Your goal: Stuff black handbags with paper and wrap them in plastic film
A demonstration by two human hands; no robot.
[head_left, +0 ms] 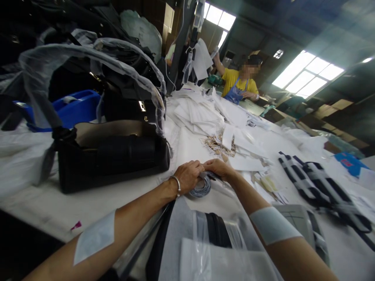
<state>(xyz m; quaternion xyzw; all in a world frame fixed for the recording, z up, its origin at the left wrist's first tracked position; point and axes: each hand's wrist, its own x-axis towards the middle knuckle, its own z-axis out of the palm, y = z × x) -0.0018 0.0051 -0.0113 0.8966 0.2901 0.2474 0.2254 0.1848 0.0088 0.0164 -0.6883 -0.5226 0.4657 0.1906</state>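
My left hand (189, 176), with a silver bracelet at the wrist, meets my right hand (218, 168) over the table, fingertips close together. Both hands have their fingers closed in a pinch; whatever lies between the fingertips is too small and hidden to name. Right under them sits a grey coiled roll (201, 188), partly covered by the left hand. Nearer me lies a bag part wrapped in clear plastic and pale sheeting (205, 238), with a black band across it. To the left stands an open black handbag (117, 158), its looped handles (93, 50) covered in plastic wrap.
Loose white sheets (196, 109) are heaped beyond my hands, beside tan cords (218, 145). Plastic-wrapped dark straps (322, 183) lie to the right. A blue tray (70, 107) is behind the handbag. A person in yellow (238, 84) works across the table.
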